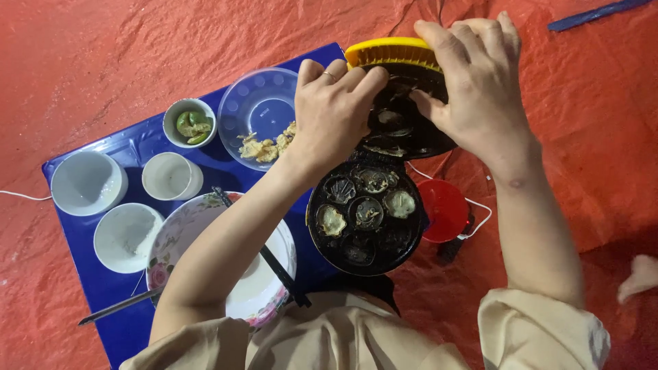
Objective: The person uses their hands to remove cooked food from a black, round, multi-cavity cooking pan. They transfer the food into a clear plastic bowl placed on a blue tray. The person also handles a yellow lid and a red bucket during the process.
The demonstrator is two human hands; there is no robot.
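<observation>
A round black cake maker (363, 216) lies open, its lower plate holding several small browned cakes (399, 203) in round cups. Its yellow-rimmed lid (394, 51) is tilted back, with bits of cake stuck inside. My left hand (336, 109) reaches over the lid's inner face, fingers bent and pinching at a piece there. My right hand (476, 75) rests on the lid's upper right edge, fingers curled over the rim and thumb pressing inward. A clear plastic bowl (264, 109) with several cooked cakes sits just left of my left hand.
On a blue board (123, 144) stand a small bowl of lime wedges (190, 123), three white bowls (89, 181), and a flowered plate of batter (181, 233) with black chopsticks (281, 270) across it. A red lid (444, 209) and white cord lie right of the maker, all on a red tarp (103, 55).
</observation>
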